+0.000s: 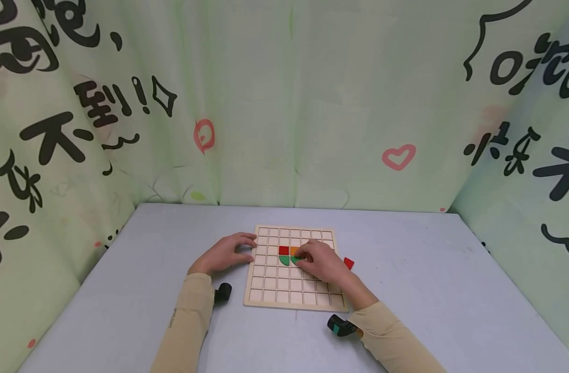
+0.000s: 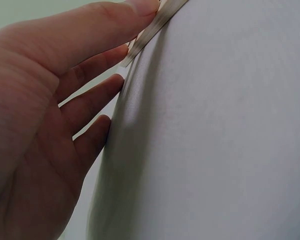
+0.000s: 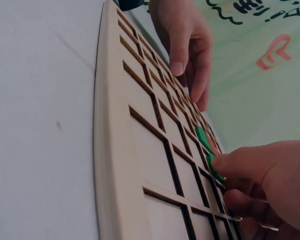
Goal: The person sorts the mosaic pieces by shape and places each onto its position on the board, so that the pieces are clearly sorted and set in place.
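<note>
A green piece (image 3: 213, 169) is pinched between the thumb and fingertips of the right hand (image 1: 322, 260), the fingers drawn nearly together at the middle of the wooden grid board (image 1: 268, 284). Just left of the grip lies a second green quarter (image 1: 284, 260); a red square (image 1: 283, 250) and an orange piece (image 1: 293, 250) lie just beyond. The board's left edge is touched by the left hand (image 1: 227, 253), its fingers extended.

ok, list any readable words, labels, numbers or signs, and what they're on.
"!": left curtain
"不", probably: left curtain
Red heart outline: back curtain
Other curtain characters: skewed or cut off, unreadable
Left sleeve print: too small to read
Grid board: none visible
</note>
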A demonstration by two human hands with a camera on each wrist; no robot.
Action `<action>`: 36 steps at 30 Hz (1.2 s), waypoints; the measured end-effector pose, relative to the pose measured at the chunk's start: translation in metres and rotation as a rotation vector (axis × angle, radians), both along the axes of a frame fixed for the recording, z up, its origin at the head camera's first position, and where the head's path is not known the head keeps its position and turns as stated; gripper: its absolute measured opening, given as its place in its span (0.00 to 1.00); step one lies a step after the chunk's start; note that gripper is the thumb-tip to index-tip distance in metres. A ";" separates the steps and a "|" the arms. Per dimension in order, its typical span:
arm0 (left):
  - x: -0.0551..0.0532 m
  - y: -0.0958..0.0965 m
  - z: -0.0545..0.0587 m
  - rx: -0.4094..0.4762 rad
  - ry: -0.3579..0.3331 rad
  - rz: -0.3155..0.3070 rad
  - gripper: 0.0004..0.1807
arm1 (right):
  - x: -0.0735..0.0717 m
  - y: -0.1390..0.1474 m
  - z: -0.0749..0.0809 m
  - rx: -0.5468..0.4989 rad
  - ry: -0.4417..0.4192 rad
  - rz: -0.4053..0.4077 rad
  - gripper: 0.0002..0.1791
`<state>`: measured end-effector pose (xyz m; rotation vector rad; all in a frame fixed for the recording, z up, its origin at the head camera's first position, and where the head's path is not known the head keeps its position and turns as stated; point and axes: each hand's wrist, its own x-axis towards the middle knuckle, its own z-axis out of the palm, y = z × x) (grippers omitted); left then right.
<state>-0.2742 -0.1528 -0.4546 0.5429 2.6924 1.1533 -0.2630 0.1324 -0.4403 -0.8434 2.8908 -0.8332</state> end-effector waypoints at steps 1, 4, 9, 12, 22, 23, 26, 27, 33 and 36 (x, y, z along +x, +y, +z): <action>0.000 0.000 -0.001 -0.001 0.000 0.000 0.19 | 0.000 0.000 0.000 0.001 0.004 -0.002 0.06; -0.001 -0.001 -0.002 -0.004 -0.001 -0.003 0.20 | 0.000 0.000 -0.001 -0.005 0.011 -0.003 0.06; -0.001 -0.001 -0.002 -0.008 0.000 -0.006 0.20 | 0.000 0.000 -0.002 -0.012 0.031 -0.003 0.08; -0.001 -0.001 -0.001 -0.006 0.004 -0.008 0.20 | 0.001 -0.001 -0.002 -0.010 0.039 -0.008 0.08; 0.000 -0.001 0.000 -0.007 0.008 -0.007 0.19 | 0.000 -0.001 -0.004 -0.009 0.051 -0.015 0.07; 0.000 0.000 0.000 -0.006 0.007 -0.005 0.19 | 0.000 -0.001 -0.004 -0.007 0.054 -0.016 0.07; 0.000 0.000 0.001 -0.009 0.004 0.002 0.20 | 0.000 -0.002 -0.004 -0.004 0.059 -0.021 0.07; 0.000 0.000 0.001 -0.010 0.004 0.003 0.20 | 0.000 -0.002 -0.004 -0.004 0.058 -0.021 0.07; 0.000 -0.001 0.001 -0.003 0.006 0.006 0.19 | -0.001 -0.002 -0.004 -0.010 0.041 -0.030 0.08; 0.000 0.000 0.000 0.004 0.002 0.005 0.19 | 0.000 0.000 -0.004 -0.027 0.016 -0.054 0.08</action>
